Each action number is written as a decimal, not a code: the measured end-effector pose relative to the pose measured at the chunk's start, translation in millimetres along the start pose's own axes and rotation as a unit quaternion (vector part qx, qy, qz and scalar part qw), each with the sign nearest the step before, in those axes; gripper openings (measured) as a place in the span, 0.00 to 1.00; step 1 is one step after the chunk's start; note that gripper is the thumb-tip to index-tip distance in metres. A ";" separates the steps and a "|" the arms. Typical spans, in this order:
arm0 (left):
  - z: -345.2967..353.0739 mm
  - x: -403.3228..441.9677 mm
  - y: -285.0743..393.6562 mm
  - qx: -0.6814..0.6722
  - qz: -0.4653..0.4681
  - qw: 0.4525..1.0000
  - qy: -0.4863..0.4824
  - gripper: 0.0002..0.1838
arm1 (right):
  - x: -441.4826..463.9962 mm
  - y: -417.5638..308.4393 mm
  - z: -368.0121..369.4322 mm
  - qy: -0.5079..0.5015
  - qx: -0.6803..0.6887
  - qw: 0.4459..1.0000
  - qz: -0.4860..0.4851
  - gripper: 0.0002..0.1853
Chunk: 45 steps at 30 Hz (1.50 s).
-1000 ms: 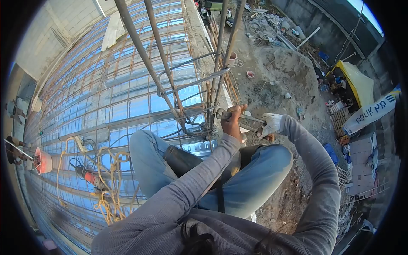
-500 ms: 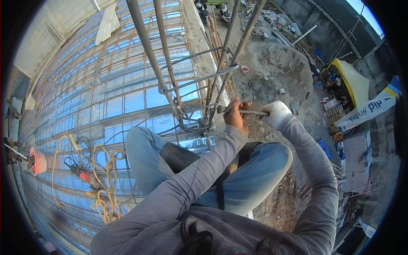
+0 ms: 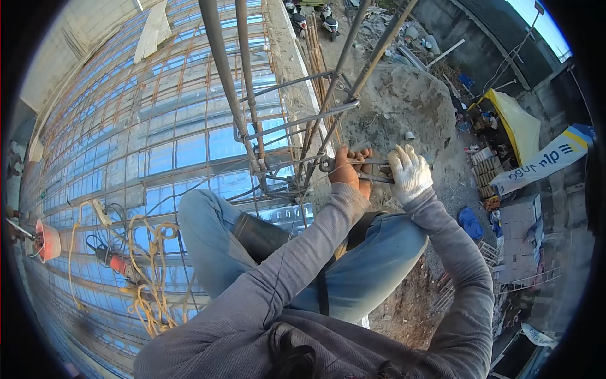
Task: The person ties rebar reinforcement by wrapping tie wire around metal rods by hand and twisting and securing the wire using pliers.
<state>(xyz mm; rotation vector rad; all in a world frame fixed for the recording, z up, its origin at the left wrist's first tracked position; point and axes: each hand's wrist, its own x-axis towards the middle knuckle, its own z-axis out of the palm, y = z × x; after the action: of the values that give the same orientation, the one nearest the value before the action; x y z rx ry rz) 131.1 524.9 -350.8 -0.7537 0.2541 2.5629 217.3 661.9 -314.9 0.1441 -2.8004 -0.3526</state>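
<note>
Tool point(image 3: 379, 179) of dull grey metal, two slim arms side by side, stretched between the hands beyond the knees, with a rounded end point(image 3: 326, 165) beside the upright bars point(image 3: 224, 69). Left hand point(image 3: 348, 174), bare, closed in a fist around the tool near that end. Right hand point(image 3: 411, 174), in a white knit glove, half open at the far ends of the arms, fingers bent; impossible to tell any firm hold. For good control, best to anchor with the left, set the right squarely on the ends, and press evenly rather than jerk. Wise to mind pinched fingertips between the arms and to sit well balanced beside the drop.

Farther out, thick round bars, brown-grey and rough, ringed by a bent steel tie point(image 3: 303, 120). Across the deck point(image 3: 189, 151), smooth ribbed sheet with a bluish shine under a rusty square mesh. To the left, loose loops of yellowish rope point(image 3: 153, 249), a red-and-black power tool point(image 3: 118, 263), and a scuffed red bucket point(image 3: 48, 241).
</note>
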 end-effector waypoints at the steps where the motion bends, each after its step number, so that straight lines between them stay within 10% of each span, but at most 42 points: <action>1: -7.2 1.5 1.4 0.018 0.011 1.000 -0.013 0.15 | 7.8 2.7 -2.3 -0.008 0.061 0.997 -0.035 0.15; 3: -21.6 -10.6 -0.3 0.089 0.066 0.994 -0.024 0.15 | 9.5 10.8 0.3 -0.191 0.253 0.948 0.032 0.11; 5: -30.1 -9.8 0.9 0.178 0.146 0.973 -0.024 0.15 | 10.9 14.3 3.1 -0.500 0.568 0.633 0.162 0.10; 9: -21.3 3.5 0.3 0.087 0.050 0.995 0.000 0.15 | 20.7 11.2 -22.9 -0.477 0.424 0.766 0.084 0.09; 11: -9.4 1.9 0.6 0.083 0.038 0.995 0.032 0.16 | 5.5 -12.7 -46.6 -0.200 0.179 0.960 0.084 0.20; 12: -5.1 0.7 1.3 0.083 0.026 0.994 0.064 0.17 | 0.6 -15.0 -44.6 -0.201 0.180 0.959 0.087 0.20; 14: 8.8 -7.6 -0.3 0.031 0.023 0.998 0.055 0.16 | -13.4 -20.5 -37.0 0.124 -0.147 0.981 -0.004 0.25; 18: 12.9 -15.9 3.1 0.034 -0.003 0.994 0.100 0.15 | 10.4 -0.1 -24.4 -0.022 0.069 0.997 -0.012 0.21; 19: -0.8 -9.5 -4.1 0.105 0.028 0.989 0.099 0.16 | 21.9 11.7 -19.4 -0.251 0.259 0.933 -0.014 0.19; 20: -8.1 -13.8 -5.9 0.173 0.061 0.978 0.100 0.17 | 19.8 23.8 -3.0 -0.488 0.530 0.683 0.119 0.13; 22: -20.2 -19.0 -2.4 0.255 0.115 0.958 0.067 0.18 | 9.5 28.0 3.8 -0.508 0.662 0.546 0.081 0.11; 28: -25.7 -12.7 4.3 0.235 0.012 0.968 -0.091 0.18 | 12.5 7.9 -38.2 -0.407 0.331 0.850 0.035 0.15; 33: -16.3 -13.1 -5.5 0.236 -0.032 0.954 -0.183 0.17 | -26.5 -24.7 -71.3 -0.265 0.303 0.904 0.146 0.15; 37: -5.4 -44.8 15.6 0.282 -0.094 0.929 -0.222 0.21 | -35.9 -68.9 -111.6 -0.230 0.419 0.841 0.253 0.10; 41: -20.4 -84.3 69.4 0.332 -0.125 0.874 -0.332 0.26 | -80.8 -151.3 -93.4 -0.143 0.657 0.644 0.365 0.08; 45: -71.2 -88.9 135.1 0.231 -0.370 0.798 -0.416 0.40 | -95.1 -202.3 -97.9 -0.171 0.823 0.453 0.299 0.13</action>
<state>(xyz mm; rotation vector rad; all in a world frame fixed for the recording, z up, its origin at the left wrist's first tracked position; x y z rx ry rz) 166.9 351.9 -354.8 0.4284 0.2123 1.7217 350.6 457.8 -304.9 -0.5428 -1.9704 2.6464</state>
